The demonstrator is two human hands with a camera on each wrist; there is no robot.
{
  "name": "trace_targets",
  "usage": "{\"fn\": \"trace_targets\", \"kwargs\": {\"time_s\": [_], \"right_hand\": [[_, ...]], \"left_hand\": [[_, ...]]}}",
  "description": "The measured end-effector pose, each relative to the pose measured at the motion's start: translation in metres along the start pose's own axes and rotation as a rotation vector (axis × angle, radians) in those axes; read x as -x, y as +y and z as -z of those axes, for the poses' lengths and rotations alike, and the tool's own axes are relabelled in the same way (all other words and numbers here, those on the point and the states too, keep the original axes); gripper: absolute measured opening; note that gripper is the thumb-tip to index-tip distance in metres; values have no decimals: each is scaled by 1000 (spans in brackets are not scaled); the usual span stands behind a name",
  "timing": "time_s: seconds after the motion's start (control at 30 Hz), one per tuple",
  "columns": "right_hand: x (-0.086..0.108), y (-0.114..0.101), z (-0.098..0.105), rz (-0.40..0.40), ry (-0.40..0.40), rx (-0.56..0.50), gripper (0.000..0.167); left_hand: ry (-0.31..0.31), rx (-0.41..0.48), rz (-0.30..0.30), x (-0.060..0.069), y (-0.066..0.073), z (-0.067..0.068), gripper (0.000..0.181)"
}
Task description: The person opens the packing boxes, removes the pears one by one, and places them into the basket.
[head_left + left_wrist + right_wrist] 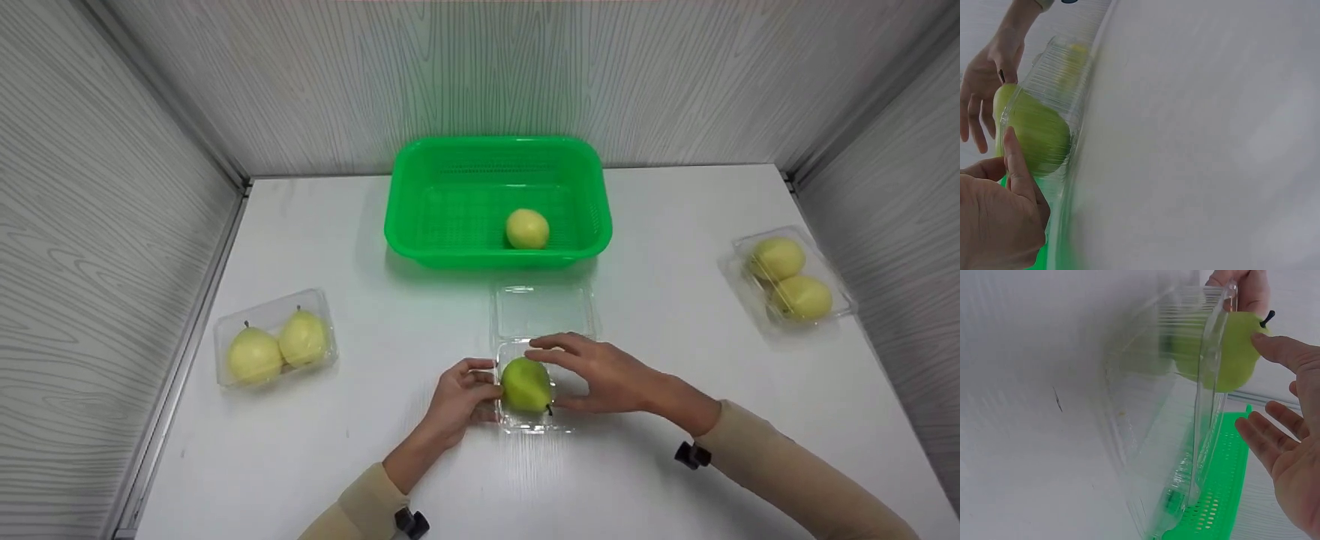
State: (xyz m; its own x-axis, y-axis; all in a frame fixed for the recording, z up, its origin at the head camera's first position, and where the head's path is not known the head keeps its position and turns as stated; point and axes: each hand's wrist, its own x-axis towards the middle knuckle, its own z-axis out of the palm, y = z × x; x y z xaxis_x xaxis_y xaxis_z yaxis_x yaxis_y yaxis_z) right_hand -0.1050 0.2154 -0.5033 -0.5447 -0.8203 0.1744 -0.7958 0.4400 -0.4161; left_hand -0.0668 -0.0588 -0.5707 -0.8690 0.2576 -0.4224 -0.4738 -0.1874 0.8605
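Green pear (525, 382) in open clear box (545, 313), mid-way between left and right edges of bench (360, 420). Left hand (459, 401) loose against box; right hand (611, 375) spread, gripping nothing. Probably firm, smooth, bruisable — cup round fat belly, not stem (550, 410).

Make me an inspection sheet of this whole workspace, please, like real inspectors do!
Surface: flat white tabletop; one small dark mark.
Job's things: green pear in an open clear plastic box; rectangular green plastic basket holding one round pale-yellow fruit; clear plastic box on the left and clear plastic box on the right, each with two yellowish fruits.
Clutter: nothing seen.
Hands: left hand at the open box's side, exact hold unclear; right hand with fingers spread, thumb at the pear near its dark stem.
Cables: nothing seen.
Surroundings: grey wood-grain panels on three sides.
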Motion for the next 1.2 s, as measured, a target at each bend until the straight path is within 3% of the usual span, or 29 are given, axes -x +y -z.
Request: {"fn": "trace_targets", "kwargs": {"time_s": [0.17,0.4,0.93,1.2], "right_hand": [[2,-1,-9,-14,1,-25,79],[5,1,-24,59,70,-5,82],[-4,-1,-43,-10,37,15,75],[-8,0,-52,12,43,53,72]], "left_hand": [[5,-23,-5,0,0,0,50],[-7,-40,7,1,1,0,52],[-1,-41,2,0,2,-1,51],[-3,-33,-9,0,0,0,50]]}}
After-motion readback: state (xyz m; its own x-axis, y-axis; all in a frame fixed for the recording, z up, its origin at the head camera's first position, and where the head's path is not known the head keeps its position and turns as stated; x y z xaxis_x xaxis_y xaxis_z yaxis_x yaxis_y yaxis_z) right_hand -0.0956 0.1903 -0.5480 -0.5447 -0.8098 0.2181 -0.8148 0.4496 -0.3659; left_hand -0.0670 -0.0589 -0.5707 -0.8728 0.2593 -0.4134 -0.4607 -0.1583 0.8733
